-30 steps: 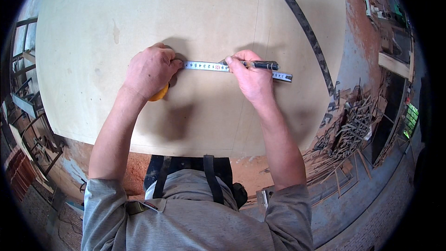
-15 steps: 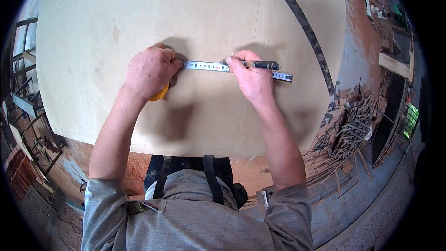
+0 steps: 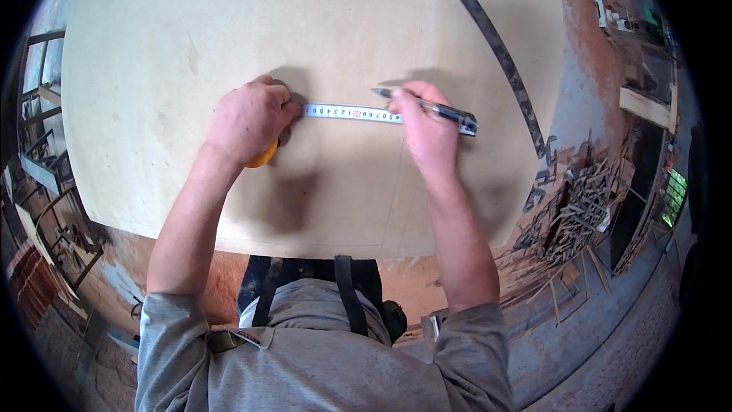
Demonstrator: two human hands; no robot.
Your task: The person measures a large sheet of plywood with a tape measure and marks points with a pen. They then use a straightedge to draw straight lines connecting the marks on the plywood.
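My left hand is closed around a tape measure, whose yellow case shows below the palm. The white blade runs rightward from my left fingers across a large pale board. Between the fingers of my right hand is a dark pen, its tip pointing left just above the blade. This hand lies over the right part of the tape, and the tape's end shows beyond it. Faint straight lines cross the board near my right hand.
A long dark curved strip lies on the board's right side. Beyond the right edge, a heap of wood offcuts covers the floor. Wooden frames and racks stand on the left. My body is at the board's near edge.
My right hand has slid slightly right, and the pen tip has lifted away from the blade's edge. The left hand stays nearly in place.
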